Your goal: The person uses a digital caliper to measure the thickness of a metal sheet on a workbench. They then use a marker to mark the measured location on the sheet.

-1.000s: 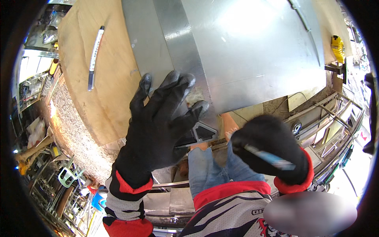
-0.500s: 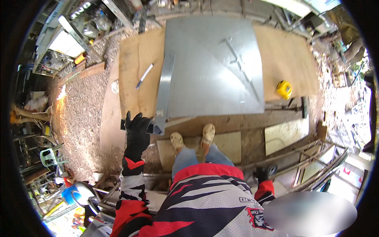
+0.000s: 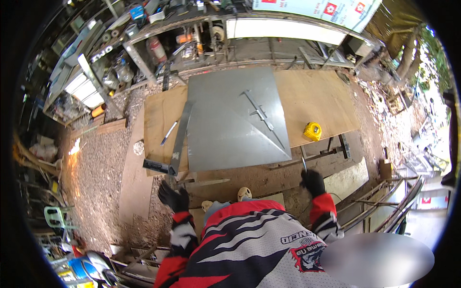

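A grey metal sheet (image 3: 225,144) lies on a plywood tabletop (image 3: 319,98). Along its left edge rests the long blade of a try square (image 3: 178,144), the dark stock (image 3: 160,166) toward me. My left hand (image 3: 174,196), in a black glove, is open just below the stock, fingers apart and not touching it. My right hand (image 3: 313,182), also gloved, is closed around a thin metal rod (image 3: 304,161) that points up and away; its exact kind is unclear. A vernier caliper (image 3: 259,113) lies on the sheet.
A marker pen (image 3: 169,133) lies on the plywood left of the square. At the right sits a yellow tape measure (image 3: 312,131) near the tabletop's edge. Beyond stands a cluttered workbench (image 3: 201,19). Metal frames (image 3: 379,201) stand low on my right.
My left hand has let go of the square's stock and drawn back toward me. My right hand has come up and forward, with the rod now showing. The view has tilted farther out.
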Action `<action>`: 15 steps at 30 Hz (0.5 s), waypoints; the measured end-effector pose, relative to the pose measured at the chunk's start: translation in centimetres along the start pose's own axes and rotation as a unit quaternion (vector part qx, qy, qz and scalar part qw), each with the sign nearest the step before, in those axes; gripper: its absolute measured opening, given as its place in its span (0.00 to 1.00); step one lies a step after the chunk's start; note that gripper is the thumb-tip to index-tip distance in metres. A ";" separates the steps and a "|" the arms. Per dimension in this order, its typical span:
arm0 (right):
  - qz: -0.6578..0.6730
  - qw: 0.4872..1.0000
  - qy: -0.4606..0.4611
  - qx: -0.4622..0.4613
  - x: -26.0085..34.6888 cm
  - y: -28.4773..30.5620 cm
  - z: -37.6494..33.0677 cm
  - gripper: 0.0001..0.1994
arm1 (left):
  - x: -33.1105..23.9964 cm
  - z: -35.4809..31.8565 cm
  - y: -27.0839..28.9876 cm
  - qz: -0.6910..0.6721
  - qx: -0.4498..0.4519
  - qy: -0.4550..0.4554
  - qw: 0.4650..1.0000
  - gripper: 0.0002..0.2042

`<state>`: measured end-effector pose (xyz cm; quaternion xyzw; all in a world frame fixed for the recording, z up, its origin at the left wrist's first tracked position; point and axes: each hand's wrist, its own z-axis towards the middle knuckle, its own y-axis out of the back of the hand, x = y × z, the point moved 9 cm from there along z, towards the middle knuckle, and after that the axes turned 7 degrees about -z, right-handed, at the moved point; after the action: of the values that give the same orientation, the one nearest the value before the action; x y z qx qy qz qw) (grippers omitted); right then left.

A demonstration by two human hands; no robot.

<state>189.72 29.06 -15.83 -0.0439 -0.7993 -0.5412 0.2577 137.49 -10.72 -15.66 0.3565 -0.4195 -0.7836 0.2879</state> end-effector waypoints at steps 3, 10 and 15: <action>-0.031 0.997 0.024 -0.073 7.4 7.1 5.8 0.21 | 0.0 -11.3 1.5 0.002 0.012 -0.081 0.997 0.51; -0.175 0.981 -0.051 -0.072 13.9 10.5 15.6 0.18 | 2.4 -19.8 -2.9 -0.048 0.283 -0.057 0.956 0.43; -0.183 0.975 0.078 -0.097 22.5 4.8 18.3 0.18 | 3.1 -19.8 -1.9 -0.044 0.314 -0.058 0.946 0.37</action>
<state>165.34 42.59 -6.59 0.1202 -0.7149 -0.6558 0.2105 151.24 -21.08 -26.09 0.4013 -0.6442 -0.6432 0.1014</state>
